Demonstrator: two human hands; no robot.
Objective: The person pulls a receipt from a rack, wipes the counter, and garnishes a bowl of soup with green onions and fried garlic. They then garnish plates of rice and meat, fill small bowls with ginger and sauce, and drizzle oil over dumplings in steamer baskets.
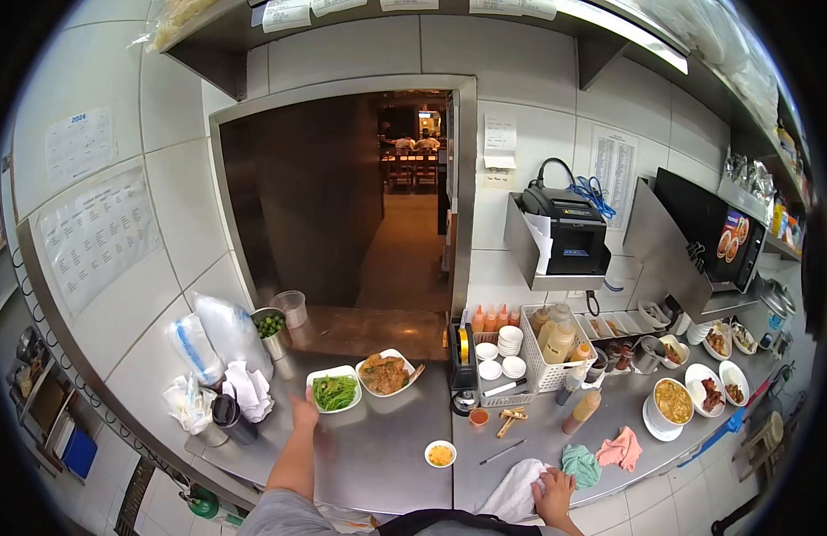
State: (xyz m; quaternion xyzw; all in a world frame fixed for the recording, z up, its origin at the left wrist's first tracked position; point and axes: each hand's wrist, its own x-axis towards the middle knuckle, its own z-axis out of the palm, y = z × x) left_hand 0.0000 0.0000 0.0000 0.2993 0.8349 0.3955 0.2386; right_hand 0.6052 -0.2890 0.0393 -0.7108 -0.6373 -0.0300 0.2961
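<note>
My left hand (pixel 303 409) is at the left edge of a white bowl (pixel 335 409) of green vegetables, its fingers closed on the rim. Touching that bowl on the right is another white bowl (pixel 386 393), filled with a brown dish. My right hand (pixel 554 493) lies on a white towel (pixel 518 490) at the counter's front edge, fingers apart and slightly bent. Just beyond it are a crumpled green cloth (pixel 581 465) and a pink cloth (pixel 621 449). A small bowl of yellow food (pixel 440 455) stands between my hands.
On the left are a dark tumbler (pixel 232 418) and plastic bags (pixel 230 335). A serving window (pixel 342 330) opens ahead. To the right stand a basket of sauce bottles (pixel 549 368), a squeeze bottle (pixel 582 412), a soup bowl (pixel 672 402) and a printer (pixel 565 234).
</note>
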